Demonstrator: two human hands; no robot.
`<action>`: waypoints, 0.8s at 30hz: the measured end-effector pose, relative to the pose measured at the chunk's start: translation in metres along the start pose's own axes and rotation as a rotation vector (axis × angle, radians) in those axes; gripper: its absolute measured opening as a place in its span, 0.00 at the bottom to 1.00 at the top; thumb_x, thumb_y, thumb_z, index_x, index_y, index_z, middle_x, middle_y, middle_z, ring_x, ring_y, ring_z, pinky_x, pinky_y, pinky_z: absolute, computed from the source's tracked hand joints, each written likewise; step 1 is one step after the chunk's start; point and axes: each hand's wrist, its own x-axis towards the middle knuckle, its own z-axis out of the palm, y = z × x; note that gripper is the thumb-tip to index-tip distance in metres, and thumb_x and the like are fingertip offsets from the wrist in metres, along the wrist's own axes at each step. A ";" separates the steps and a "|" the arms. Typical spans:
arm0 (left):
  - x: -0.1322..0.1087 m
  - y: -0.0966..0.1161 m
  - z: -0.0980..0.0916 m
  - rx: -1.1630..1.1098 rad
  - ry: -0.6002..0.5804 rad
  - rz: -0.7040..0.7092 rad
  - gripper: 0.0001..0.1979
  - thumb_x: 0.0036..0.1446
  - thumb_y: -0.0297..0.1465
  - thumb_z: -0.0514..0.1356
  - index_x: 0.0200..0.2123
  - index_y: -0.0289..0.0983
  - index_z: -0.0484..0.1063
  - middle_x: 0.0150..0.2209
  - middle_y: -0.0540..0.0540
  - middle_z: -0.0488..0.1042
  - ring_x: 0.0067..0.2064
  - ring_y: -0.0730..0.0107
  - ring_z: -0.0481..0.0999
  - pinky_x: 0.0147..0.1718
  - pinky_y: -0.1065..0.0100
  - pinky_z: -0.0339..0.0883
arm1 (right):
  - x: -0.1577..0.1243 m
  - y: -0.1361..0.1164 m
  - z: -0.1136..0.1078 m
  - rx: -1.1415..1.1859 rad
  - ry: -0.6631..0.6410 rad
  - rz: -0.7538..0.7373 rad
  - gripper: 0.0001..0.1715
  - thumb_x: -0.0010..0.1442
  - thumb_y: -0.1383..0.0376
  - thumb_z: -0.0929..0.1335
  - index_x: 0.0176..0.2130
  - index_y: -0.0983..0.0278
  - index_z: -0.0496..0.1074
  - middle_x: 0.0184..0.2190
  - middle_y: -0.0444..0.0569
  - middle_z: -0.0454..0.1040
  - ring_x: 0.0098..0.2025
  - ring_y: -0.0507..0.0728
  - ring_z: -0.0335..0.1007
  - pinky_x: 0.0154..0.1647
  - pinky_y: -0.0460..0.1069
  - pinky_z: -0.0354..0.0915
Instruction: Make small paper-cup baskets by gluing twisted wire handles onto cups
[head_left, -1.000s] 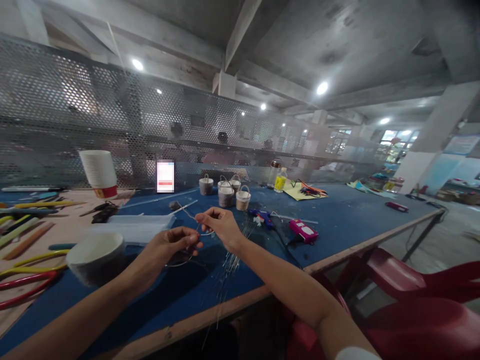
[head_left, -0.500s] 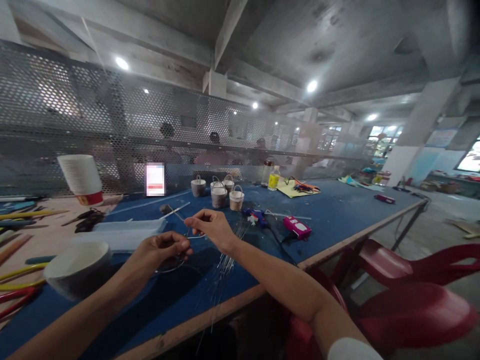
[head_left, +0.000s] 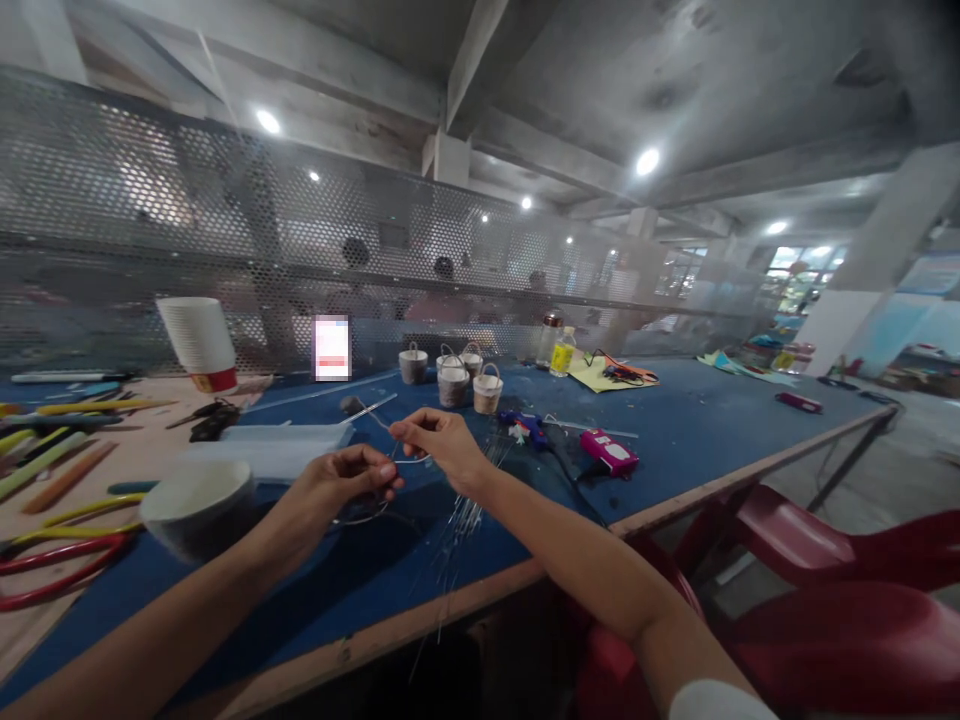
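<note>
Both my hands are raised over the blue table [head_left: 697, 430] and pinch a thin bent wire [head_left: 409, 461] between them. My left hand [head_left: 346, 483] holds its near end with thumb and fingers closed. My right hand [head_left: 439, 443] is closed on the far end, a little higher. Part of the wire curves down under my left hand. A bundle of loose thin wires [head_left: 461, 525] lies on the table below my right wrist and hangs over the front edge.
A grey bowl-like cup [head_left: 196, 506] stands left of my hands, coloured strips and a red cable [head_left: 52, 570] beyond it. Several small wire-handled baskets [head_left: 457, 382], a glue gun [head_left: 525, 428], a pink device [head_left: 609, 452], stacked white cups [head_left: 199, 340]. Red plastic chairs [head_left: 817, 600] on the right.
My hands keep the same pinch on the wire, shifting only slightly. The camera swung left, then back to the right.
</note>
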 end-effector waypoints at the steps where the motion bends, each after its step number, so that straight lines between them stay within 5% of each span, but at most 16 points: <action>1: -0.001 0.001 0.000 -0.011 0.001 -0.002 0.12 0.48 0.38 0.71 0.29 0.36 0.76 0.32 0.46 0.79 0.32 0.70 0.75 0.34 0.70 0.67 | 0.000 -0.001 0.000 0.007 -0.010 0.006 0.20 0.46 0.51 0.77 0.29 0.65 0.75 0.22 0.41 0.71 0.25 0.48 0.62 0.29 0.45 0.57; 10: 0.000 0.003 0.002 -0.013 0.053 0.011 0.12 0.48 0.37 0.71 0.31 0.37 0.75 0.32 0.47 0.78 0.31 0.70 0.75 0.31 0.69 0.65 | -0.001 0.001 -0.001 -0.050 -0.017 -0.065 0.20 0.48 0.51 0.76 0.28 0.65 0.74 0.21 0.41 0.70 0.25 0.48 0.61 0.28 0.45 0.57; 18: -0.002 0.004 0.001 -0.081 -0.042 -0.059 0.12 0.50 0.38 0.70 0.31 0.36 0.75 0.31 0.45 0.79 0.30 0.70 0.76 0.33 0.69 0.67 | -0.002 0.002 -0.002 -0.048 -0.043 -0.063 0.19 0.50 0.52 0.75 0.30 0.65 0.74 0.21 0.40 0.69 0.24 0.48 0.61 0.28 0.45 0.57; 24: -0.003 0.007 0.005 0.007 0.064 0.025 0.12 0.43 0.36 0.72 0.28 0.36 0.76 0.28 0.48 0.77 0.29 0.68 0.75 0.33 0.66 0.67 | -0.003 -0.001 0.002 -0.088 -0.029 -0.039 0.20 0.48 0.51 0.76 0.28 0.64 0.72 0.19 0.39 0.67 0.23 0.48 0.59 0.27 0.45 0.56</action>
